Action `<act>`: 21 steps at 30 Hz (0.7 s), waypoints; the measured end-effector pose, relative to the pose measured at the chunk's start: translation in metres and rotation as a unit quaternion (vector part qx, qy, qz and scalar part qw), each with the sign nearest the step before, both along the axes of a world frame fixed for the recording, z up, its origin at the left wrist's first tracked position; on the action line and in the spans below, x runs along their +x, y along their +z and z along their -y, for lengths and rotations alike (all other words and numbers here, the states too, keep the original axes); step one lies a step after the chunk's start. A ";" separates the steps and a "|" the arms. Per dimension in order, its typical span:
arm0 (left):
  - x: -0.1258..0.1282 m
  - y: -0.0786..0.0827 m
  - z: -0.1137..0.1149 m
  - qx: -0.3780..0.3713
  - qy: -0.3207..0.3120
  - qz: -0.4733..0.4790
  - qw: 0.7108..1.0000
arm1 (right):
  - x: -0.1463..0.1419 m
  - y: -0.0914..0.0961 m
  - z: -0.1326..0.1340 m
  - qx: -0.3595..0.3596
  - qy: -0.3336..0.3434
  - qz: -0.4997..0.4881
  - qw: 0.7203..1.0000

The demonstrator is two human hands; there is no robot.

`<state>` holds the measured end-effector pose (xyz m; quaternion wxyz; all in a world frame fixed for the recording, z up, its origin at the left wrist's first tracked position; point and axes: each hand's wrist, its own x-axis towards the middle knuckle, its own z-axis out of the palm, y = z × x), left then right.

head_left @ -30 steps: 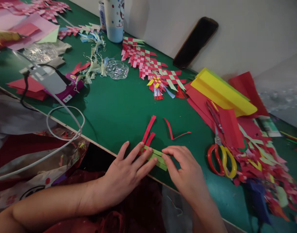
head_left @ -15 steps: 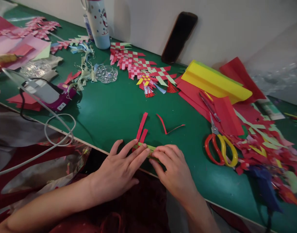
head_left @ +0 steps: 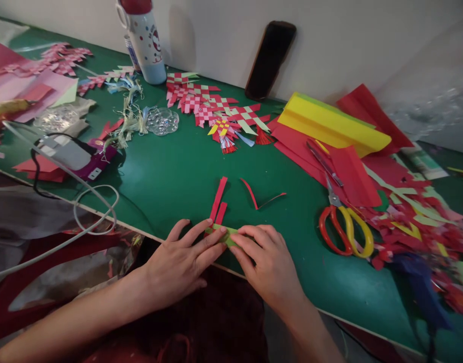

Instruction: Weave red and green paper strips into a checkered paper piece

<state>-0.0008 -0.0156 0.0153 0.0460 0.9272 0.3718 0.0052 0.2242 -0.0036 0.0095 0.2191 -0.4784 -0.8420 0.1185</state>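
Near the table's front edge, red paper strips [head_left: 218, 198] are crossed with a light green paper strip [head_left: 228, 236]. My left hand [head_left: 178, 264] lies on the crossing, its fingers stretched out and pressing down. With thumb and fingertips, my right hand [head_left: 267, 262] pinches the right end of the green strip. The fingers partly cover the crossing, so its weave is hidden. Just beyond my hands, a loose red strip bent into a V [head_left: 256, 205] rests on the green tabletop [head_left: 171, 171].
Red-and-yellow-handled scissors [head_left: 343, 229] lie to the right, by red and yellow paper [head_left: 330, 123] and a heap of scraps. Woven paper fish [head_left: 212, 103], a bottle [head_left: 146, 45] and a leaning phone [head_left: 271, 59] line the wall. A cable [head_left: 97, 189] loops at left.
The right end of the green strip, with my right hand pinching it, has come slightly closer to my left fingers. The camera view has shifted a little. My left hand still presses the strips.
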 end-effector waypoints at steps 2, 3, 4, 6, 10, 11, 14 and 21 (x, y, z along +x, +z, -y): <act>0.000 0.000 0.000 -0.001 0.006 0.006 1.000 | -0.001 -0.002 0.000 0.007 -0.003 -0.006 1.000; -0.001 -0.001 0.000 -0.002 0.010 0.011 1.000 | -0.001 -0.002 0.000 0.008 -0.004 -0.007 1.000; -0.001 -0.001 0.000 -0.001 0.014 0.018 1.000 | -0.001 -0.002 0.000 0.009 -0.005 -0.007 1.000; -0.001 -0.001 0.000 0.000 0.016 0.031 0.999 | -0.001 -0.003 0.000 0.011 -0.007 -0.006 1.000; -0.001 -0.005 0.000 0.007 0.011 0.037 0.999 | -0.002 -0.002 0.001 0.019 -0.013 -0.005 1.000; -0.002 -0.006 0.001 0.010 0.008 0.036 0.999 | -0.002 -0.002 0.001 0.022 -0.015 -0.005 1.000; -0.004 -0.009 0.002 0.024 -0.002 0.032 0.999 | -0.003 -0.003 0.001 0.028 -0.016 -0.004 0.999; -0.010 -0.013 0.007 0.044 -0.007 0.019 0.999 | -0.003 -0.002 0.001 0.032 -0.010 0.001 0.999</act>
